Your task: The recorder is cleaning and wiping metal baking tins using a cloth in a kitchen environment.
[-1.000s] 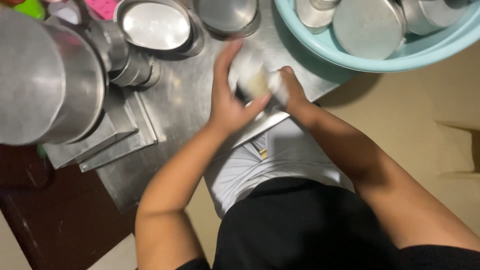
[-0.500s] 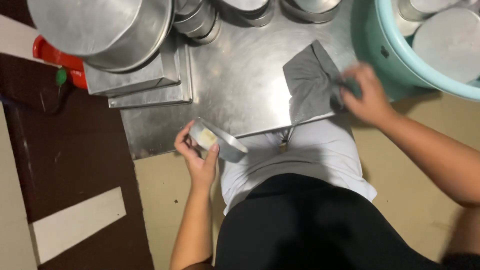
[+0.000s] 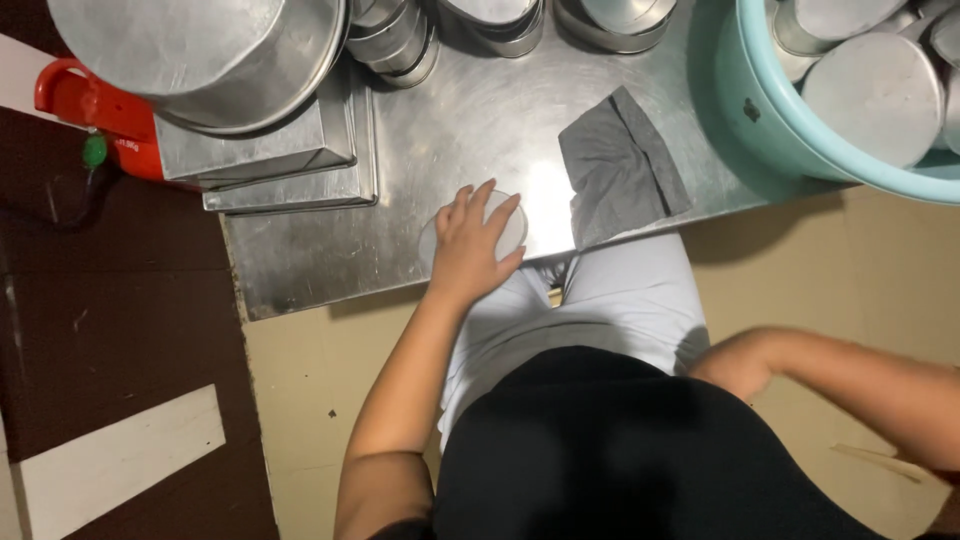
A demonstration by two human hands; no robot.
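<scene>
Left hand [image 3: 470,245], fingers spread flat, has now set the round tin [image 3: 505,225] on the surface [image 3: 330,255]; right hand hidden low right, cloth [image 3: 620,170] released.

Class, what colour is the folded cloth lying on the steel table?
Dark grey cloth, seen in the head view.

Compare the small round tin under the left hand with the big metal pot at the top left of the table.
The small round tin is low, flat and far smaller; the big metal pot is deep and wide. The tin sits directly on the steel table near its front edge, while the pot rests on stacked trays at the back. The left hand covers the tin; nothing touches the pot. Both are bare silver metal and round.
</scene>
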